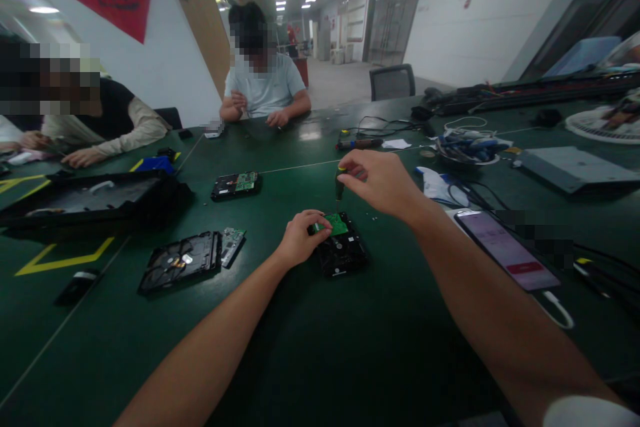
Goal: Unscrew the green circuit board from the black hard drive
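A black hard drive [345, 255] with a green circuit board [336, 225] on top lies on the dark green table [350, 347] in front of me. My left hand [301, 238] grips the drive's left edge, fingers curled over the board. My right hand [379, 180] is closed round a small screwdriver [339, 188] held upright, its tip pointing down at the board's far edge.
An opened hard drive [181, 260] and a loose board lie to the left, another drive [235, 185] further back. A phone [506, 249] on a cable lies to the right. Two other people sit at the far and left sides. Tools and cables crowd the back right.
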The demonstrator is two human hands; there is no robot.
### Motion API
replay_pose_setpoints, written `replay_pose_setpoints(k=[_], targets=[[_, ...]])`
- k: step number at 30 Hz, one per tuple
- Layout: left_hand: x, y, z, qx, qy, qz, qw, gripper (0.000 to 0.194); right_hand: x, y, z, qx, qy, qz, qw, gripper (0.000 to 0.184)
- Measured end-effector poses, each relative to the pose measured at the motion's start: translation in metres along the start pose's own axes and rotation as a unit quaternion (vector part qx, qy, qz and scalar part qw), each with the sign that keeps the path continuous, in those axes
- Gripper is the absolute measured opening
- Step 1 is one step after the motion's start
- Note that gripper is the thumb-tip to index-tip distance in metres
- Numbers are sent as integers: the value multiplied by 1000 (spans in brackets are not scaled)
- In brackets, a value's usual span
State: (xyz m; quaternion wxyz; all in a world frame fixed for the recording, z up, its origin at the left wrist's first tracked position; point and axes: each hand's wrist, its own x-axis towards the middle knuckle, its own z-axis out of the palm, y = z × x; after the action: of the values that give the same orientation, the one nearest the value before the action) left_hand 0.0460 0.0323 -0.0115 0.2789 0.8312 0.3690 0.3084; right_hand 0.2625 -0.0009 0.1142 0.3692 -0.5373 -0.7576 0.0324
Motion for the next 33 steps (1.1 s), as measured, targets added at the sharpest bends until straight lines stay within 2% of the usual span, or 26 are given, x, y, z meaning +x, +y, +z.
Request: replay_pose_setpoints(k=[7,14,20,28,33], targets=[[1,2,-1,6,-3,-2,1000,7,0,2,0,-27,15,10,999,10],[1,-2,1,11,-2,4,1000,8,0,4,1,-36,6,-20,999,11],[1,-3,1,9,-4,0,1000,7,1,3,2,-9,10,9,1000,14],[0,-3,1,3,0,0,1000,7,0,2,0,-23,5,-21,999,13],[1,-3,1,4,2,-2,1000,7,0,4,2,-21,15,-3,1000,14]])
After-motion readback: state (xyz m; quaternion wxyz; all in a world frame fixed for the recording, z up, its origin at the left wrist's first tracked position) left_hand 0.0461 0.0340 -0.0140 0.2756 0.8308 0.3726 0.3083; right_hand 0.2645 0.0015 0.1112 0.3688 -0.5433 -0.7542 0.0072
